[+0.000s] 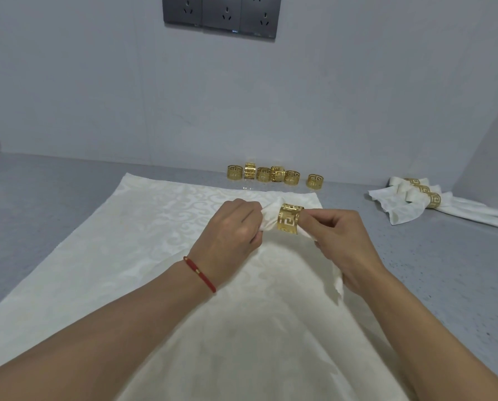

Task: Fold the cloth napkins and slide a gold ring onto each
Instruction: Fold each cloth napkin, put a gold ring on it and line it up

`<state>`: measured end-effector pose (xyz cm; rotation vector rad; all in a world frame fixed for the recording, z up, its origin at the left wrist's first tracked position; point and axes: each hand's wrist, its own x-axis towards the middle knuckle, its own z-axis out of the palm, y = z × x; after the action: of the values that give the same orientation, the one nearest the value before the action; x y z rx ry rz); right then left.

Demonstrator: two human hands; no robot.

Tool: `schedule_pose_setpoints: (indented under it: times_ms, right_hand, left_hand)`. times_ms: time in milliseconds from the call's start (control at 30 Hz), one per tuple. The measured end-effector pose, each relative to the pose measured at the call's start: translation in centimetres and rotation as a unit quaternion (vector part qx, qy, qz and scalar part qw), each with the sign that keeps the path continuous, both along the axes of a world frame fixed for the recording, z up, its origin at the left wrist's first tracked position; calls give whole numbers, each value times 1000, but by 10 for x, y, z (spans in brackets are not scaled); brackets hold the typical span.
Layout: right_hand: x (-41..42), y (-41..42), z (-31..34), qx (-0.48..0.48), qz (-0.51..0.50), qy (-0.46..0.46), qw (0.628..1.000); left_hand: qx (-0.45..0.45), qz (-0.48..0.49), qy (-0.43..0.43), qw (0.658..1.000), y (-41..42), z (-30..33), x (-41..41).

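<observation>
Fingers (311,219) pinching gold ring (289,219) on napkin (266,219), spare rings (273,174) behind, perhaps six.

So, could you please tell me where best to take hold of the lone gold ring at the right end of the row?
Pinch the lone ring across its band from above: it stands upright, opening upward, apart from its neighbours.

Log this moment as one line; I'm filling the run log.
left hand: grips napkin end | right hand: pinches gold ring, napkin threaded through | spare rings: by wall | finished napkins: far right
</observation>
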<state>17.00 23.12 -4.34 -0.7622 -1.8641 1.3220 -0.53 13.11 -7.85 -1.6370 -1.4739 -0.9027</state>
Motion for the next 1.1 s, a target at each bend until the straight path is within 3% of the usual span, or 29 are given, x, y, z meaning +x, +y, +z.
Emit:
schedule_pose_setpoints:
  times_ms: [267,867,967,1033,1100]
  right_hand:
    - [7,10,1,-102,29,-33,994]
    - [9,5,2,-85,40,-57,994]
    - [6,6,1,-60,23,-43,997]
    - [5,6,-2,-39,23,-30,999]
    - [3,6,-4,-19,26,-24,999]
  left_hand:
    - [-9,-24,20,999,-3,3,8]
    - [-33,-59,72,995,-6,1,7]
    - [-73,-69,-45,994,-9,4,11]
    - [-138,-64,-179,972,-10,8,12]
    - [-190,-89,-226,951,-12,15,12]
